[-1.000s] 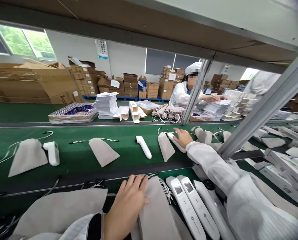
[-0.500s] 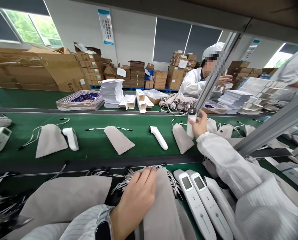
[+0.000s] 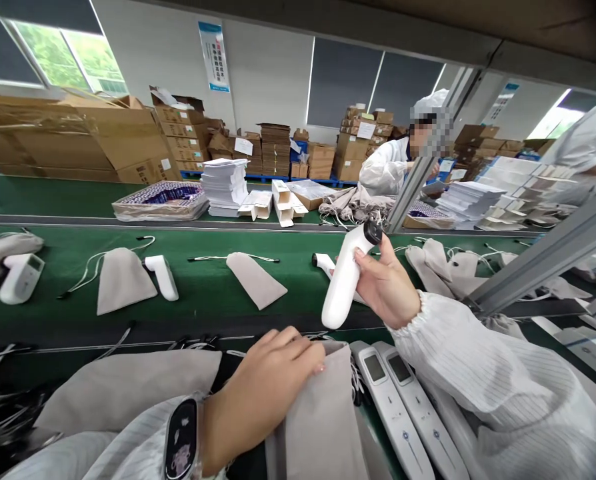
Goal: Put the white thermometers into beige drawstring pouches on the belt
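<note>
My right hand [image 3: 389, 283] is closed round a white thermometer [image 3: 345, 277] with a black tip, held up over the green belt [image 3: 203, 293]. Below it, my left hand [image 3: 268, 380] rests at the top edge of a grey cloth pouch [image 3: 323, 427], its fingers bent together on the cloth. Right of that pouch, white thermometers [image 3: 395, 407] with small screens lie side by side. Partly hidden behind the held one, another thermometer [image 3: 323, 262] lies on the belt.
Grey pouches [image 3: 255, 280] and thermometers [image 3: 164, 277] are spaced along the belt. A metal post [image 3: 543, 243] slants across the right side. Across the belt a co-worker in white [image 3: 385, 167] stands near paper stacks [image 3: 224, 187] and cartons.
My right hand has lifted the thermometer off the belt and brought it left and nearer. The belt items have shifted right. My left hand has moved slightly right on the pouch.
</note>
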The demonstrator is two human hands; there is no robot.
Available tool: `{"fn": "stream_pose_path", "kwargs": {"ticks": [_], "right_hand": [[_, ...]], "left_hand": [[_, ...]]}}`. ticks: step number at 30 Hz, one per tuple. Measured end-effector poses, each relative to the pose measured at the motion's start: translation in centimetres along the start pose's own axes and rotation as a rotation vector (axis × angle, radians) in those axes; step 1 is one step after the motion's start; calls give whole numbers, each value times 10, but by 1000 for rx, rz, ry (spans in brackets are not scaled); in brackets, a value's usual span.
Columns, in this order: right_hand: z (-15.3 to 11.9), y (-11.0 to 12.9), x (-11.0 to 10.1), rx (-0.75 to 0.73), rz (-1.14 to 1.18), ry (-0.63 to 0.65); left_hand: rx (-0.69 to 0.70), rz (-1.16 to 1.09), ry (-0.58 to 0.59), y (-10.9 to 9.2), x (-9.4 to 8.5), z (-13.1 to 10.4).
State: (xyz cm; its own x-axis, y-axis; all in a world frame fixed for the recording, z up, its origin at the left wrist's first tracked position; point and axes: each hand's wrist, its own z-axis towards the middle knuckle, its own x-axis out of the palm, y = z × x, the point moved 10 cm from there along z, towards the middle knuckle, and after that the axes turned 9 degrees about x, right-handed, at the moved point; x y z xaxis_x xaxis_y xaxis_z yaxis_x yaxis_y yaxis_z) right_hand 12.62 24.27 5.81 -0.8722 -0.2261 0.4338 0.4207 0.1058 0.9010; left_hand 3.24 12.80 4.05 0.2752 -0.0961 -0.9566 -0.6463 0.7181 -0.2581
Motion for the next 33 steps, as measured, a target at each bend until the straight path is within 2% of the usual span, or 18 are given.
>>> {"fn": "stream_pose_path", "kwargs": {"ticks": [3,6,11,13,15,16,17,20,21,22,23,24,26,27,28,30,31,33], "right_hand": [[-7,-6,12,38,-4,52],[-11,-19,22,146,-56,135],[-40,-61,60,405,-346,486],[-55,-78,70,498,-502,622],[-59,-89,66,585,-603,671],[-50,-86,58,572,-637,627],[-34,-76,46,504,-661,530],[16,-22,-5,159,-667,85],[24,-11,-15,91,-662,14],[27,-8,-16,78,-655,29],[25,-13,-7,99,-643,126],[16,-23,11,132,-629,287],[-21,-42,56,162,-563,643],[-41,-48,75,159,-500,749],[-58,-53,87,159,-424,793],[-78,-64,100,223,-242,772],[-85,-70,101,293,-145,749],[-99,-76,106,437,33,771]], "left_hand": [[-124,-178,-12,6,-2,-3],[-277,-330,-66,18,-5,-9],[-244,-327,-329,28,-38,-11],[-241,-315,-364,35,-44,-13],[-255,-285,-349,40,-48,-15],[-284,-263,-325,43,-50,-18],[-322,-249,-281,45,-50,-21],[-400,-303,-114,43,-48,-30],[-396,-370,-87,39,-49,-31],[-388,-450,-98,34,-51,-32],[-385,-529,-152,31,-56,-32],[-388,-597,-239,29,-62,-33],[-360,-694,-381,25,-71,-32],[-316,-718,-403,19,-73,-30],[-250,-738,-387,11,-73,-27],[-104,-792,-338,-4,-71,-21],[-61,-814,-359,-6,-73,-21],[-76,-805,-462,5,-73,-22]]}}
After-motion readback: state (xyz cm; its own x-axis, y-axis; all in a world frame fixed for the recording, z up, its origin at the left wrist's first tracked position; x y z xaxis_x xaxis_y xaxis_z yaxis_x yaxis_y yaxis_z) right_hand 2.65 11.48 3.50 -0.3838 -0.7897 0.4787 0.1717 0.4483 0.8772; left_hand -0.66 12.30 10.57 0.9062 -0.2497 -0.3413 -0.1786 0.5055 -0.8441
